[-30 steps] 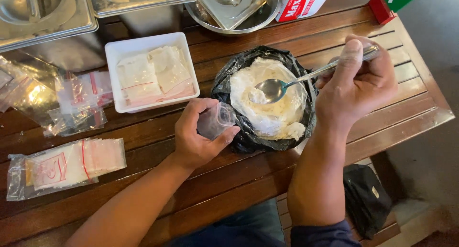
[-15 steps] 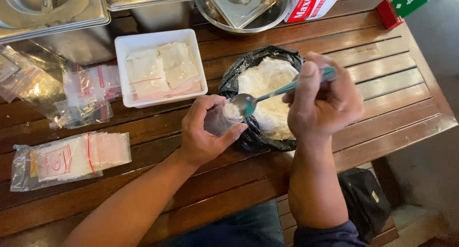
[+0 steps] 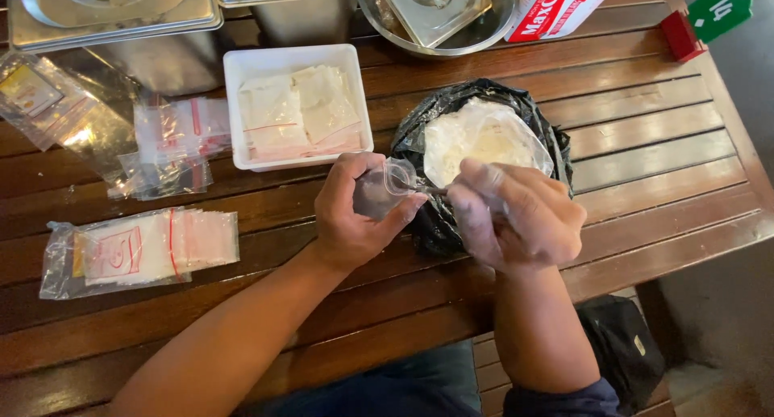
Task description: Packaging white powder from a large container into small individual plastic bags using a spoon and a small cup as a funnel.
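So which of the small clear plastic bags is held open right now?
The small clear bag in the left hand, held open beside the black bag of white powder. The filled bags in the white tray lie flat, and the others are stacked flat on the table.

Both forearms angle inward, left hand (image 3: 351, 215) curled in a cupped grip, right hand (image 3: 516, 215) fisted, knuckles up.

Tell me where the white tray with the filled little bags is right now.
In the head view, the white tray sits on the wooden table, up and left of the left hand, between the loose clear bags and the black bag of white powder.
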